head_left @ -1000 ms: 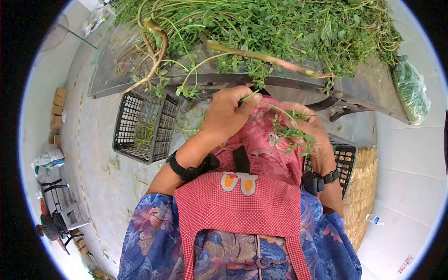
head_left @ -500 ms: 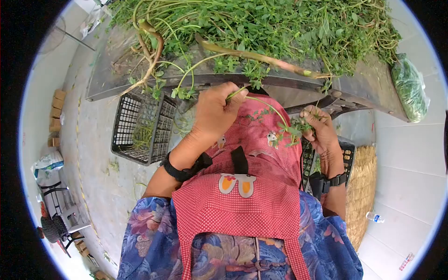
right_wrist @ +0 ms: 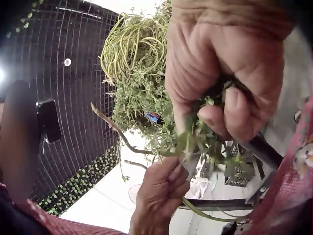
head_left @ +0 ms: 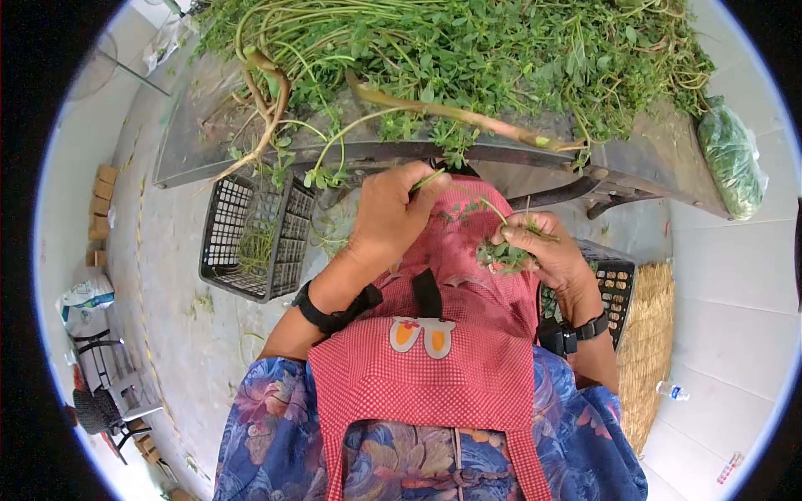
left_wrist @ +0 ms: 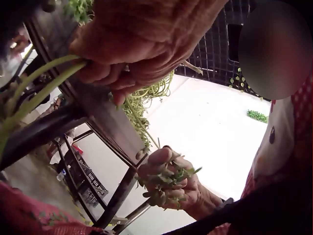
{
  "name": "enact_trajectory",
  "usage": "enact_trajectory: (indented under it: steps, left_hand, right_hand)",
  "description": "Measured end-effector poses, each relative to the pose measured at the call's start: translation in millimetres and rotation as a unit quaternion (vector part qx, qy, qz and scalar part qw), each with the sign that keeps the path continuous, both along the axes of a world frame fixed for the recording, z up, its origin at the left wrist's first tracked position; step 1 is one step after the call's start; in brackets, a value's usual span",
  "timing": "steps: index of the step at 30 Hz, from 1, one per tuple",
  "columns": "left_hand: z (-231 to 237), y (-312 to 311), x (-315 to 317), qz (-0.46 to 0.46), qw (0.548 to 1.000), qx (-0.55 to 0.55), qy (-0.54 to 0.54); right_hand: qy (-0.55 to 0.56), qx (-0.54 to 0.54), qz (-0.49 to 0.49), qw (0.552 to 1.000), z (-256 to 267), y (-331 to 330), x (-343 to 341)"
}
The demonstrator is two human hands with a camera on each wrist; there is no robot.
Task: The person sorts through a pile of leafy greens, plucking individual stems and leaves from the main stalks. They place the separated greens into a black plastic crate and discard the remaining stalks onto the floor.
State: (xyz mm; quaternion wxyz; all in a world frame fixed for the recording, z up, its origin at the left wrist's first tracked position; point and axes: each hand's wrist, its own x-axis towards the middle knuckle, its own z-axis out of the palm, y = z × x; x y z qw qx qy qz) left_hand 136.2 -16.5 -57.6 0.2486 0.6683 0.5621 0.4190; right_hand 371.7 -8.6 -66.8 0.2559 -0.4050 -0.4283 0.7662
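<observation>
In the head view my left hand pinches a thin green stem between thumb and fingers, over the red checked apron. Lower and to the right, my right hand grips a small bunch of leafy sprigs. A thin stalk runs from that bunch up toward the left hand. The left wrist view shows two pale green stem lengths coming out of the left fist. From the right wrist, leaves show between the curled right fingers and partly hide the left hand behind.
A heap of leafy greens covers the table ahead. A thick stem and a forked root overhang its near edge. Black crates stand at left and right. A bagged bundle lies at the table's right end.
My right hand swung out to the right, then came back left and lower, with leaves gathered in its fingers. The left hand shifted slightly left and keeps its pinch on the stem.
</observation>
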Motion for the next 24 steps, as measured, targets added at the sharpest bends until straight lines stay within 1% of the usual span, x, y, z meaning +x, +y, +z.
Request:
enact_trajectory:
  steps: [1, 2, 3, 4, 5, 7, 8, 9, 10, 11, 12, 14, 15, 16, 17, 18, 19, 20, 22, 24]
  left_hand:
    - [2, 0, -1, 0.001, 1.000, 0.005, 0.000]
    - [5, -1, -1, -0.019, 1.000, -0.012, -0.008]
    - [7, -3, -2, -0.038, 0.999, -0.031, -0.015]
    - [7, -4, -3, -0.036, 0.999, -0.028, -0.015]
    - [6, -5, -4, -0.049, 0.998, -0.026, -0.008]
    - [2, -8, -5, -0.062, 0.998, -0.021, -0.001]
    - [0, -10, -5, -0.085, 0.996, -0.032, 0.000]
    - [-3, -11, -4, -0.108, 0.993, -0.043, 0.001]
    - [-7, -13, -3, -0.108, 0.993, -0.037, 0.001]
    - [-11, -16, -1, -0.123, 0.992, -0.024, 0.014]
    - [-14, -18, 2, -0.139, 0.990, -0.012, 0.027]
    - [-16, -21, 9, -0.144, 0.989, -0.001, 0.039]
    - [-16, -21, 11, -0.137, 0.990, -0.001, 0.034]
    - [-17, -22, 11, -0.129, 0.991, -0.002, 0.030]
    - [-18, -22, 9, -0.129, 0.991, 0.000, 0.031]
    - [-20, -22, 4, -0.110, 0.993, 0.015, 0.037]
    - [-21, -24, -2, -0.092, 0.994, 0.029, 0.043]
    - [-21, -25, -11, -0.092, 0.994, 0.031, 0.043]
    - [-23, -29, -38, -0.028, 0.986, -0.040, 0.159]
    - [-35, -39, -65, 0.029, 0.970, -0.073, 0.232]
  right_hand:
    - [-0.018, 0.010, -0.006, 1.000, -2, 2, 5]
    - [-0.018, 0.015, -0.005, 1.000, 0, 3, 8]
    - [-0.045, 0.030, -0.010, 0.998, 3, 4, 9]
    - [-0.073, 0.045, -0.015, 0.996, 5, 4, 10]
    - [-0.072, 0.049, -0.014, 0.996, 6, 3, 11]
    - [-0.064, 0.062, -0.057, 0.994, 6, 1, 12]
    - [-0.064, 0.067, -0.056, 0.994, 4, 1, 14]
    - [-0.141, 0.182, -0.041, 0.972, 0, 2, 16]
    - [-0.217, 0.294, -0.027, 0.931, -3, 3, 17]
    - [-0.276, 0.422, -0.039, 0.863, -6, 4, 15]
    - [-0.278, 0.425, -0.041, 0.861, -9, 4, 10]
    - [-0.335, 0.468, -0.142, 0.805, -13, 4, 2]
    - [-0.324, 0.453, -0.168, 0.813, -14, 4, -1]
    - [-0.324, 0.455, -0.169, 0.812, -24, 6, 2]
    - [-0.323, 0.445, -0.224, 0.805, -39, 9, 9]
    - [-0.320, 0.433, -0.278, 0.796, -47, 11, 18]
    - [-0.246, 0.278, -0.348, 0.861, -44, 14, 39]
    - [-0.161, 0.113, -0.405, 0.893, -41, 18, 67]
    - [-0.167, 0.118, -0.460, 0.864, -41, 16, 118]
    - [-0.297, 0.173, -0.500, 0.795, -46, 3, 166]
